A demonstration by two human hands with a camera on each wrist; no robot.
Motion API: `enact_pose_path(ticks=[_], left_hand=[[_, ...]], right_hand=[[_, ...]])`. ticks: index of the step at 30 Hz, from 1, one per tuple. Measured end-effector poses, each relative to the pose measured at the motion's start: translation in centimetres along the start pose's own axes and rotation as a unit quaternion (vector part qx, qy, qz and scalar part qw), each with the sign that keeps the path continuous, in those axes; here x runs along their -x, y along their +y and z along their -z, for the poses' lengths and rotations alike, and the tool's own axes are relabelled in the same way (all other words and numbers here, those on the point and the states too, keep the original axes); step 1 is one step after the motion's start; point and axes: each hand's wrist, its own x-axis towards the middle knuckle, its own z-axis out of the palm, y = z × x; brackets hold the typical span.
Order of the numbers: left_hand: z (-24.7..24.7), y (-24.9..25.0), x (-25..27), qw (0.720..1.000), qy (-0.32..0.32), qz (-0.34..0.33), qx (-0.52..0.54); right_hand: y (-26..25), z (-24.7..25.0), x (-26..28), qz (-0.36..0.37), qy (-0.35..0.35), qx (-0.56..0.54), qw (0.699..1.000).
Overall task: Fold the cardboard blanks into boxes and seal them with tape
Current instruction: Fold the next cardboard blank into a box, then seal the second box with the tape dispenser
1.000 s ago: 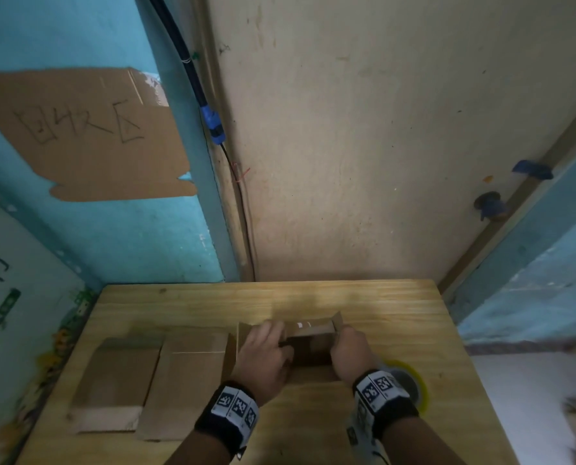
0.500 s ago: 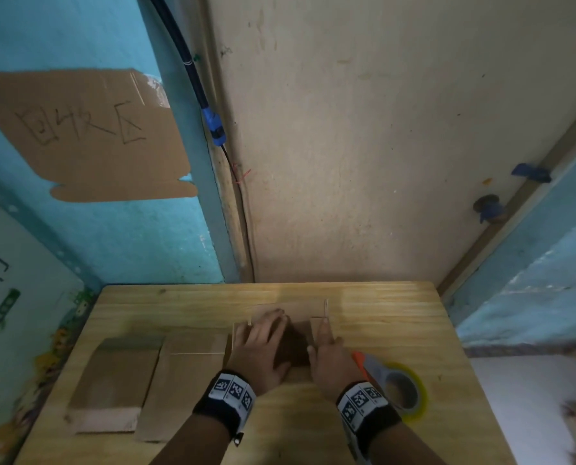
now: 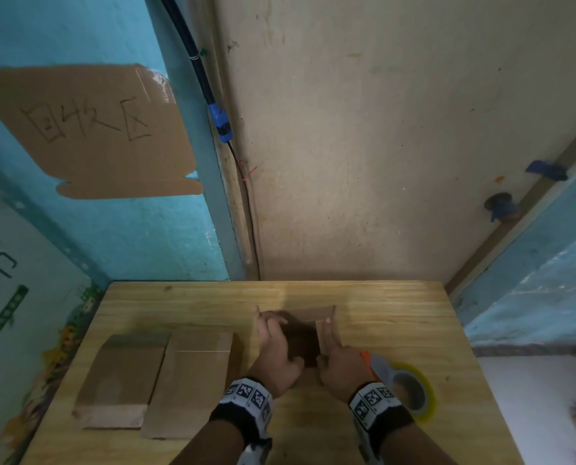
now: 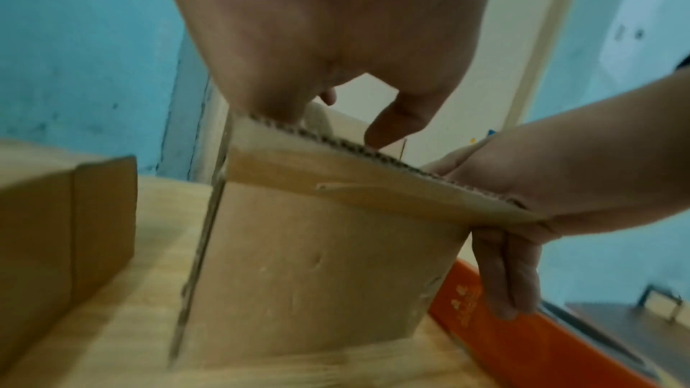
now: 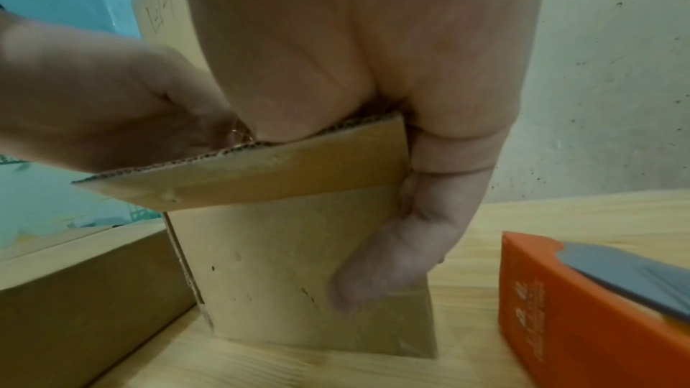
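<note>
A small brown cardboard box point(image 3: 310, 312) stands on the wooden table point(image 3: 380, 303), its dark opening facing up and its flaps raised. My left hand point(image 3: 273, 350) holds its left side, with fingers curled over the top edge and the palm point(image 4: 328, 25) on the near flap. On the right side my right hand point(image 3: 340, 367) grips it, the index finger lying along the right flap and the thumb point(image 5: 384, 261) pressed flat on the near wall point(image 5: 284, 261). The near flap point(image 4: 373, 176) leans outward between both palms.
An orange and grey tape dispenser point(image 3: 400, 384) with a yellowish roll lies just right of my right wrist, close to the box point(image 5: 582, 306). Two closed brown cardboard boxes point(image 3: 119, 377) point(image 3: 192, 380) lie side by side at the left. Walls stand behind the table.
Both hands have moved away from me with the box. Its opening now faces up with the flaps raised. My right hand has shifted left, uncovering the tape dispenser.
</note>
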Motion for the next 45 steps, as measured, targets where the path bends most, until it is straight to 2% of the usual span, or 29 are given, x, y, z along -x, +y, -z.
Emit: enact_pose_path(ticks=[3, 6, 8, 10, 12, 14, 16, 17, 20, 23, 25, 27, 29, 32, 34, 36, 40, 43, 45], left_hand=[[0.4, 0.0, -0.7, 1.000, -0.009, 0.008, 0.026], [1.4, -0.3, -1.1, 0.998, 0.063, 0.007, -0.012], [1.9, -0.8, -1.4, 0.996, 0.076, -0.006, -0.043], [2.3, -1.4, -1.9, 0.993, 0.046, -0.026, -0.106], [2.5, -2.3, -2.2, 0.990, -0.001, -0.049, -0.134], [2.6, -2.7, -2.0, 0.992, -0.045, -0.057, -0.101], [2.5, -2.6, -1.8, 0.992, -0.066, -0.072, -0.085], [2.4, -2.6, -1.8, 0.988, -0.064, -0.087, -0.110], [2.2, -2.3, -1.8, 0.952, -0.063, -0.113, -0.276], [1.3, -2.3, -1.7, 0.922, -0.048, -0.120, -0.364], [0.4, -2.8, -1.4, 0.916, -0.066, -0.110, -0.379], [0.0, -3.0, -0.9, 0.922, -0.088, -0.105, -0.363], [-0.2, -3.2, -0.8, 0.924, -0.087, -0.116, -0.355], [-0.2, -3.7, -1.0, 0.924, -0.069, -0.130, -0.353], [-0.1, -3.8, -1.3, 0.918, -0.058, -0.136, -0.368], [0.3, -3.5, -1.4, 0.911, -0.056, -0.146, -0.382], [0.1, -3.5, -1.2, 0.903, -0.056, -0.148, -0.400], [-0.2, -4.0, -1.0, 0.908, -0.047, -0.152, -0.387], [-0.2, -4.1, -1.0, 0.913, -0.044, -0.154, -0.376]], right_hand=[[0.3, 0.4, -0.3, 0.009, -0.009, -0.020, 1.000], [0.4, 0.6, -0.8, 0.008, -0.007, -0.033, 0.999], [0.7, 0.8, -0.9, 0.024, -0.020, -0.074, 0.997], [0.8, 1.6, -0.7, 0.071, -0.070, -0.138, 0.985], [0.8, 2.5, -0.5, 0.113, -0.119, -0.154, 0.974], [0.7, 3.0, -0.7, 0.112, -0.087, -0.147, 0.979], [0.8, 3.3, -1.0, 0.064, -0.016, -0.165, 0.984], [0.7, 3.5, -1.0, 0.035, 0.006, -0.185, 0.982], [0.7, 3.5, -0.9, 0.000, 0.023, -0.210, 0.977], [1.0, 3.1, -1.2, -0.018, 0.049, -0.210, 0.976], [1.5, 3.0, -1.3, -0.052, 0.078, -0.190, 0.977], [2.7, 2.7, -1.4, -0.123, 0.099, -0.124, 0.980], [4.0, 2.5, -1.3, -0.208, 0.073, -0.071, 0.973], [5.6, 1.7, -1.2, -0.296, 0.005, -0.038, 0.954], [6.5, 1.3, -1.2, -0.363, -0.009, -0.050, 0.930], [7.0, 1.1, -1.3, -0.384, -0.007, -0.071, 0.920], [7.4, 0.9, -0.9, -0.340, 0.011, -0.081, 0.937], [7.5, 0.7, -0.9, -0.267, 0.001, -0.080, 0.960], [7.6, 1.0, -1.1, -0.194, -0.009, -0.125, 0.973]])
